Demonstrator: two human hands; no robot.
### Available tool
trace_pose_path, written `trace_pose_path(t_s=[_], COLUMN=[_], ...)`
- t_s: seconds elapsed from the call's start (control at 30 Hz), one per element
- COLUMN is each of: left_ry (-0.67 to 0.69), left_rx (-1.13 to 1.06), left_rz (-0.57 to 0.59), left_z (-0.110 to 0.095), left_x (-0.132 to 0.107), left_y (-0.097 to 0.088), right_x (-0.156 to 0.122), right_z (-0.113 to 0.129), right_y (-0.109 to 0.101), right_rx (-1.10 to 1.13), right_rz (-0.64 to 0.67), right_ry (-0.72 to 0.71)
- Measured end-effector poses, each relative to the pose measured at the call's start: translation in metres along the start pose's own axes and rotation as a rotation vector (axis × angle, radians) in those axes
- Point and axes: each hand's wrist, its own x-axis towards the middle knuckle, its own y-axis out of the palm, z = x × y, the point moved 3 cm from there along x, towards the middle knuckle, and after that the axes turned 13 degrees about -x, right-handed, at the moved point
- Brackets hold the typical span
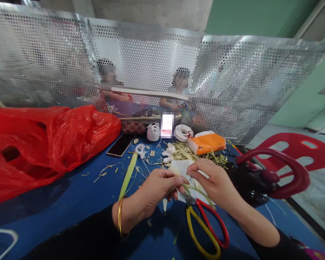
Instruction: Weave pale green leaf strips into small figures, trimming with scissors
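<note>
My left hand is closed in a pinch on a pale green leaf strip, with thumb and forefinger pressed together. Close by on the right, my right hand also has its fingertips pinched; whatever is between them is too small to make out. Under both hands lies a white sheet of paper. Scissors with one yellow and one red handle rest just below, their blades partly hidden by leaf pieces. A longer green leaf strip lies left of my left hand, beside tangled white thread.
A red plastic bag covers the left side. Along the back are a phone, a thread spool, a ribbon roll and an orange packet. A dark kettle stands right. Two people sit behind the perforated screen.
</note>
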Motion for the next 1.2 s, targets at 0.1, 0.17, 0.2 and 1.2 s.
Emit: trace_pose_path(t_s=[0.1,0.17,0.2,1.2], left_ry=[0.042,0.065,0.08,0.195], left_rx=[-0.087,-0.143,-0.162,-0.261], left_rz=[-0.029,-0.066,-0.075,-0.148], left_z=[-0.005,-0.01,-0.013,0.035], left_x=[-0.001,-0.003,-0.004,-0.086], left_y=[0.0,-0.001,-0.001,-0.003], right_x=[-0.004,-0.01,-0.013,-0.097], right_z=[0.005,0.014,0.02,0.105], right_y=[-0.006,-0.015,-0.02,0.052], right_rx=[-0.149,-0.246,-0.273,0.442], right_rz=[-0.182,-0.357,-0.437,-0.067], right_ry=[-0.006,-0.032,-0.045,0.329])
